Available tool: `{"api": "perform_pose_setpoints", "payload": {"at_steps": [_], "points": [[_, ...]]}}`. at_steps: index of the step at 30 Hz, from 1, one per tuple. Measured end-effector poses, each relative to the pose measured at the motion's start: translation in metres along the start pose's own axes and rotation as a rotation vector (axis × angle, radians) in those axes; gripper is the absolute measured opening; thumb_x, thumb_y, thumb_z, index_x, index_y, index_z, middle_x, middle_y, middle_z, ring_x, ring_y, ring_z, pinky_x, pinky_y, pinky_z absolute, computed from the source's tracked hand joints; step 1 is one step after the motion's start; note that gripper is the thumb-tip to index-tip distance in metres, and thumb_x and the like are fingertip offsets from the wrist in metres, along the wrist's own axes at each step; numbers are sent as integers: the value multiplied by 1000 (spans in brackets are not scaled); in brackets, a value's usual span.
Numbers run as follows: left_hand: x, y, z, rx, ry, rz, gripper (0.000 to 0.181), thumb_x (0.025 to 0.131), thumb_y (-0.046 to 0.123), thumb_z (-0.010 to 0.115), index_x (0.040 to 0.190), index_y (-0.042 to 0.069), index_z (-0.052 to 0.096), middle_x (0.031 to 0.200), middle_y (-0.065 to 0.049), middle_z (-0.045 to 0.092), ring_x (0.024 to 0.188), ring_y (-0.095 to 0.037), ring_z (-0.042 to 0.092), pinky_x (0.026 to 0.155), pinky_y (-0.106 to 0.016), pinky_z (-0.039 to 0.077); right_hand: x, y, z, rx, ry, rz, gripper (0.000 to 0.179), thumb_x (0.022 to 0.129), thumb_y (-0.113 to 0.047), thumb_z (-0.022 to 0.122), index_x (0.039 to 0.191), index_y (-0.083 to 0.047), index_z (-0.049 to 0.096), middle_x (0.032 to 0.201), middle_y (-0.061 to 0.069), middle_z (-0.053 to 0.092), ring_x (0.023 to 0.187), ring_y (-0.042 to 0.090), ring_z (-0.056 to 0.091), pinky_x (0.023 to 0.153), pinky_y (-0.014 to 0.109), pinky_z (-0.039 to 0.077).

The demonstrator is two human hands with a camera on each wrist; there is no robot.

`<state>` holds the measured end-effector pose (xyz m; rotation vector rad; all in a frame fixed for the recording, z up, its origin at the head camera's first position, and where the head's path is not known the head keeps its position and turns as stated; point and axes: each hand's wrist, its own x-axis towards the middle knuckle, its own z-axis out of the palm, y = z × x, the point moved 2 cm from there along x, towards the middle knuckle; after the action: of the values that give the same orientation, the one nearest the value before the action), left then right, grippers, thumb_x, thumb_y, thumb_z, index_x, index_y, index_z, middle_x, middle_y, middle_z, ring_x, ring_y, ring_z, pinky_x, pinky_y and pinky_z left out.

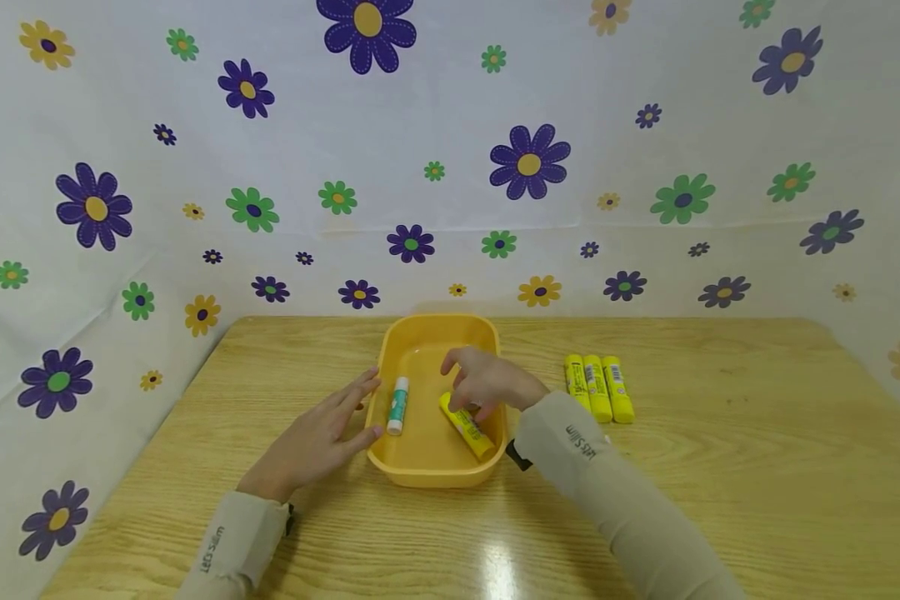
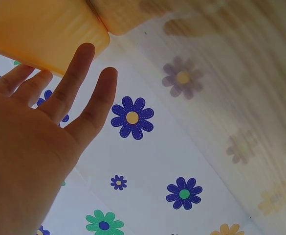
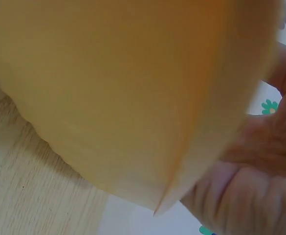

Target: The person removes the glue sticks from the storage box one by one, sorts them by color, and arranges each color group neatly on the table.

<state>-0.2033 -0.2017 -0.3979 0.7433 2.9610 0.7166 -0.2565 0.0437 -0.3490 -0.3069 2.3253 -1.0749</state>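
A yellow plastic basket (image 1: 435,479) stands on the wooden table. Inside it, on the left, lies a white-and-teal glue stick (image 1: 397,407); a yellow glue stick (image 1: 474,435) lies slantwise on the right. My right hand (image 1: 491,382) reaches over the basket's right rim, finger and thumb on either side of the yellow stick's upper part, the index finger bent above it. In the right wrist view the basket wall hides the fingertips. My left hand (image 1: 318,437) rests its spread fingertips against the basket's left side; the left wrist view shows those fingers (image 2: 77,78) extended.
Three yellow glue sticks (image 1: 598,390) lie side by side on the table (image 1: 720,467), right of the basket. Behind my right wrist a small white bit peeks out. A flower-print cloth (image 1: 435,117) hangs behind the table and along its sides.
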Motion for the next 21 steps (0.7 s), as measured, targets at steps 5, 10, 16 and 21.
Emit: {"api": "perform_pose_setpoints", "payload": {"at_steps": [5, 10, 16, 21], "points": [[0, 0, 0, 0, 5, 8, 70, 103, 44, 56, 159, 9, 32, 167, -7, 24, 124, -33, 59, 103, -62, 44, 1, -1, 6, -68, 15, -14, 49, 89, 3, 71, 135, -1, 53, 114, 15, 59, 86, 24, 63, 68, 33, 61], [-1, -1, 0, -6, 6, 7, 70, 102, 44, 57, 159, 10, 33, 167, -5, 24, 124, -33, 59, 103, -62, 45, 1, -1, 12, -86, 18, -11, 48, 88, 3, 72, 132, -4, 55, 114, 14, 59, 88, 24, 61, 67, 31, 60], [-1, 0, 0, -9, 1, -7, 71, 102, 45, 56, 159, 11, 32, 167, -4, 23, 125, -33, 59, 103, -62, 45, 3, 3, 25, -167, 9, -73, 48, 83, 7, 75, 127, -3, 57, 104, 12, 58, 83, 23, 57, 69, 31, 55], [-1, 0, 0, -2, 5, -7, 70, 102, 45, 56, 159, 11, 32, 167, -4, 23, 125, -32, 59, 102, -61, 45, 5, 5, 33, -214, 20, -108, 50, 79, 9, 77, 124, -2, 58, 99, 10, 59, 79, 22, 57, 67, 30, 54]]}}
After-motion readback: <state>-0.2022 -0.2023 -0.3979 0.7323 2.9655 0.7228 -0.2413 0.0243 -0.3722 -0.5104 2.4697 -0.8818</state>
